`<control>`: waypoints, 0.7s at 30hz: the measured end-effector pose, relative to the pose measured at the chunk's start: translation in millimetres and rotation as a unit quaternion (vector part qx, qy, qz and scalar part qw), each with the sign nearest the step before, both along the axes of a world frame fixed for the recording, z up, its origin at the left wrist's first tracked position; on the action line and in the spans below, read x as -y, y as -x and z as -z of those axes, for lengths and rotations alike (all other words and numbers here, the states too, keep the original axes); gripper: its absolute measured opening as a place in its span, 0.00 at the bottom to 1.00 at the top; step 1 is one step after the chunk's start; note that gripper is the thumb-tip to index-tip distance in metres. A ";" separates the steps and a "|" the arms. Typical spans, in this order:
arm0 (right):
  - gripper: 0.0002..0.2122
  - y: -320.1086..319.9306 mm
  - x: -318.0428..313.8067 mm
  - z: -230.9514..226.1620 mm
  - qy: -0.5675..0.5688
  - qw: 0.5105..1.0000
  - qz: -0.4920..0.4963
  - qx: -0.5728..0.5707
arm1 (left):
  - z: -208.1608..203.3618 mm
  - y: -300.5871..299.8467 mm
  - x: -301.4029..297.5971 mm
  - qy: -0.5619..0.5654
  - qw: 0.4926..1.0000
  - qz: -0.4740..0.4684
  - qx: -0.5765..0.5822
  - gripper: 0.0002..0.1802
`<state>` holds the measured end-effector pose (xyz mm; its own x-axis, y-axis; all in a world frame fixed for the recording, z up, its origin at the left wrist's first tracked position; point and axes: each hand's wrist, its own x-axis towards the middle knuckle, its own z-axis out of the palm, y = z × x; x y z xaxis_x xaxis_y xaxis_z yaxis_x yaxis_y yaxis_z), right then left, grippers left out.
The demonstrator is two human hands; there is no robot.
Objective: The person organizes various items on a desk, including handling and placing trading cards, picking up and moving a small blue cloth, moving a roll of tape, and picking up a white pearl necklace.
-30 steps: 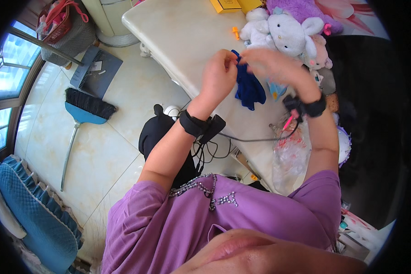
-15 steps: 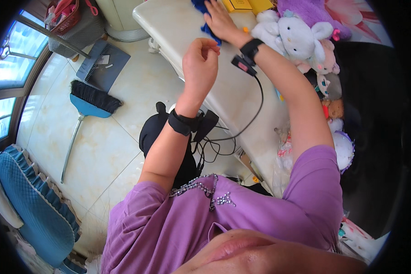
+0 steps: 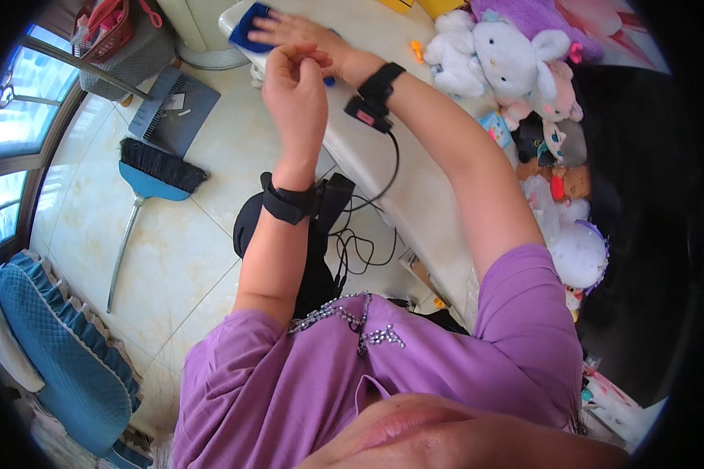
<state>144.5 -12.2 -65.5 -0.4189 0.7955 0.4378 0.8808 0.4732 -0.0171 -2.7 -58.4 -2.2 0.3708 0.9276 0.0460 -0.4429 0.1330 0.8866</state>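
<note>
Nearest us, our left hand [image 3: 296, 94] hung curled and empty over the floor. Beyond it, at eleven o'clock, our right hand [image 3: 297, 31] pressed flat, fingers spread, on the blue cloth [image 3: 250, 23] at the worktop [image 3: 383, 164] corner. Overhanging there, it could have slipped off.

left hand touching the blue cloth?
No, the left hand is raised off the table; only the right hand lies on the blue cloth.

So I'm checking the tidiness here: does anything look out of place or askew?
Mostly the floor. A blue broom lies flat on the tiles beside a grey dustpan, and black cables trail loose below the table edge. On the table, the right hand presses a blue cloth at the corner.
</note>
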 end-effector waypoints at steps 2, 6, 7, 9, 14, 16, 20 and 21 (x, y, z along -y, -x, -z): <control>0.19 40.9 46.6 -22.5 0.335 0.766 0.045 -0.547 | 1.7 7.0 -1.3 -0.004 1.000 -0.005 -0.001 0.08; 0.12 59.6 129.6 -42.0 0.212 0.970 -0.052 -0.105 | -0.7 13.3 -4.6 -0.008 1.000 -0.022 -0.008 0.09; 0.15 61.4 146.4 -40.9 0.234 0.964 -0.065 -0.108 | -1.4 14.6 -5.4 -0.005 1.000 -0.021 -0.008 0.09; 0.15 57.1 160.3 -52.9 0.282 0.933 -0.003 -0.224 | -1.9 18.4 -6.2 0.016 1.000 -0.024 0.008 0.09; 0.21 3.3 60.9 -84.0 0.249 0.869 0.096 -0.417 | 11.6 44.7 -28.7 0.011 0.998 -0.049 0.043 0.08; 0.20 -57.6 30.6 -57.7 0.161 0.950 0.130 -0.235 | 0.4 30.9 -18.8 0.042 0.998 -0.035 0.037 0.09; 0.20 -46.1 32.5 -12.9 0.089 0.963 0.192 0.170 | -5.8 24.2 -15.9 0.048 0.998 -0.023 0.040 0.07; 0.20 -25.7 37.1 -12.3 0.086 0.981 0.173 -0.001 | -10.2 29.7 -19.2 0.035 0.999 -0.029 0.023 0.07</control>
<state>170.3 -49.3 -53.2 -0.1089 0.9525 0.2845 0.9882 0.1348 -0.0731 -32.3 -39.2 8.0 0.3153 0.9490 -0.0035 -0.4914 0.1665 0.8549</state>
